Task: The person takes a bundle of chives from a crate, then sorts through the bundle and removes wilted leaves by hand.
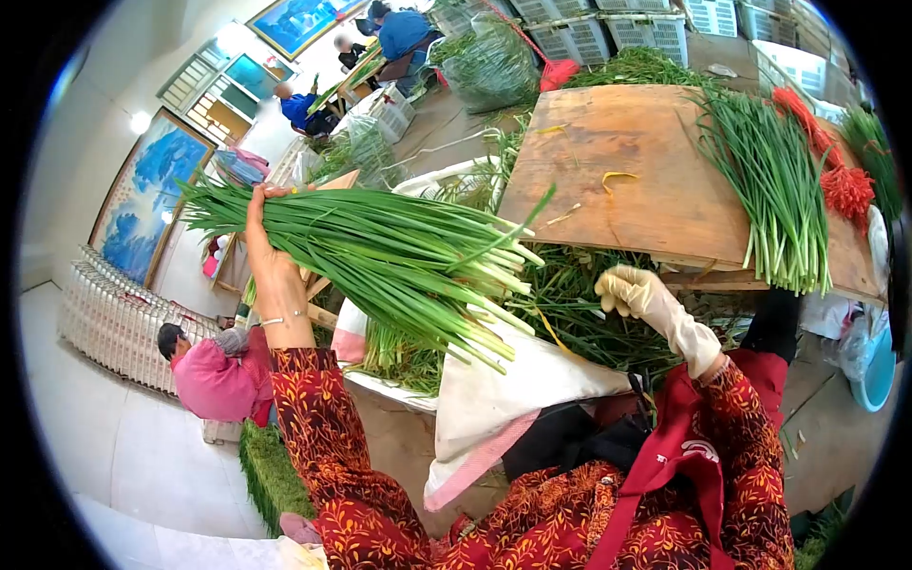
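My left hand [273, 271], bare with a bracelet at the wrist, grips a large bunch of long green stalks [380, 242] near its leafy end. The pale stalk ends point right and down, over a white basket. My right hand [632, 294] wears a pale glove and hangs below the front edge of the wooden board [617, 171], its fingers curled; whether anything small is inside them cannot be made out. Another bunch of green stalks [774, 190] lies on the board's right side, white ends toward me.
Red ties [845, 190] lie on the board's right. A white basket [389, 385] holds loose leaves below the bunch. A blue basin [872, 370] stands at right. A person in pink [223, 375] sits at left; other people work at the back near stacked crates [646, 38].
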A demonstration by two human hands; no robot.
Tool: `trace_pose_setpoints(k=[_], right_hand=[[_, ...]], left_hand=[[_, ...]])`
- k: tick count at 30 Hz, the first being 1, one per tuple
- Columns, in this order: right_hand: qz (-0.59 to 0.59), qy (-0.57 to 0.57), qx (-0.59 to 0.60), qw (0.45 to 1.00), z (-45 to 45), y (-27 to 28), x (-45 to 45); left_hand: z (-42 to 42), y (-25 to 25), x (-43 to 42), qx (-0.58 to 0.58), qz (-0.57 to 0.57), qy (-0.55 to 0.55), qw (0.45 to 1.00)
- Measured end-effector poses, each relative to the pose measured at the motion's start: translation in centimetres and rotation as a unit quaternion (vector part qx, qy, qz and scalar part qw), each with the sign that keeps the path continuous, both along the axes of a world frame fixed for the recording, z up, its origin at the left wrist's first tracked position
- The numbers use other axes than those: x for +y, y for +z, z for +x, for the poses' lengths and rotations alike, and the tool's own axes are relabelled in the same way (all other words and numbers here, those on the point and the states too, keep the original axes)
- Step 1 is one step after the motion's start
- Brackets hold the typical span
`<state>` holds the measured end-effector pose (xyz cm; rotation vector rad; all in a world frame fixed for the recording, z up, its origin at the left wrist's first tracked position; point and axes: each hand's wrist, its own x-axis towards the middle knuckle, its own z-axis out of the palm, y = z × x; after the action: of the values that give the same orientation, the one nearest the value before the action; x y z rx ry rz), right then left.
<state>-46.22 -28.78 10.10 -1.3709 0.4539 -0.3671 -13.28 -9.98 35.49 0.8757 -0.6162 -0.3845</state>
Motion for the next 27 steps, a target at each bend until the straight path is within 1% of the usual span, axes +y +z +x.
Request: trace_pose_setpoints(k=[2,3,4,5,6,7,10,11,14,15,16,17,18,19,20,21,24,25,26,27], right_hand=[[0.009,-0.043,-0.096,0.994,0.5,3.6,1.4],[-0.115,-0.077,-0.165,0.977,1.0,4.8,1.9],[-0.237,-0.112,-0.229,0.937,1.5,6.1,2.3],[-0.336,-0.111,-0.182,0.917,1.7,7.8,2.7],[-0.432,-0.107,-0.133,0.886,2.1,9.2,2.7],[-0.514,-0.135,-0.16,0.832,3.2,9.8,2.5],[-0.576,-0.06,-0.096,0.809,4.9,8.8,1.0],[-0.601,-0.035,0.018,0.798,5.2,8.7,0.9],[-0.495,-0.051,0.009,0.867,3.9,6.2,0.1],[-0.47,-0.057,0.015,0.881,3.0,5.2,0.0],[-0.444,-0.064,0.022,0.893,2.1,4.2,0.1],[-0.411,-0.054,0.088,0.906,1.1,3.4,0.4],[-0.385,-0.029,0.168,0.907,0.3,1.9,0.6],[-0.408,0.0,0.247,0.879,-0.6,-0.2,0.5],[-0.425,0.031,0.327,0.843,-1.6,-3.4,0.2],[-0.44,0.111,0.447,0.771,-2.5,-8.1,-0.6],[-0.436,0.144,0.478,0.749,-4.7,-9.7,-2.2],[-0.434,0.158,0.487,0.741,-5.1,-10.1,-2.4],[-0.43,0.173,0.497,0.734,-5.2,-8.3,-1.8],[-0.373,0.114,0.396,0.832,-4.4,-6.1,-2.0]], left_hand=[[-0.6,-0.5,-0.4,0.011,0.002,0.0,1.0],[-1.2,-0.6,-0.8,0.018,-0.002,-0.012,1.0],[-1.8,-0.7,-1.2,0.011,0.007,-0.012,1.0],[-2.3,-0.7,-1.5,0.004,0.015,-0.013,1.0],[-2.7,-0.7,-1.8,-0.004,0.023,-0.014,1.0],[-2.9,-0.8,-2.1,0.006,0.015,-0.038,0.999],[-3.4,-0.4,-2.3,0.051,0.024,-0.064,0.996],[-3.3,-0.4,-2.2,0.051,0.015,-0.072,0.996],[-1.7,-0.9,-1.3,0.054,0.011,-0.123,0.991],[-1.5,-1.2,-1.2,0.055,0.01,-0.068,0.996],[-1.9,-1.4,-1.2,0.06,0.015,-0.048,0.997],[-2.5,-1.6,-1.3,0.066,0.02,-0.029,0.997],[-2.9,-1.8,-1.4,0.072,0.024,-0.012,0.997],[-2.7,-1.9,-1.2,0.074,0.021,-0.02,0.997],[-2.1,-1.9,-0.6,0.076,0.017,-0.028,0.997],[-1.5,-1.8,-0.1,0.077,0.013,-0.038,0.996],[1.2,-1.6,1.3,0.072,0.015,-0.046,0.996],[1.5,-1.7,1.5,0.054,0.015,-0.03,0.998],[0.7,-1.7,1.4,0.045,0.024,-0.032,0.998],[-0.2,-1.8,1.3,0.034,0.03,-0.037,0.998]])
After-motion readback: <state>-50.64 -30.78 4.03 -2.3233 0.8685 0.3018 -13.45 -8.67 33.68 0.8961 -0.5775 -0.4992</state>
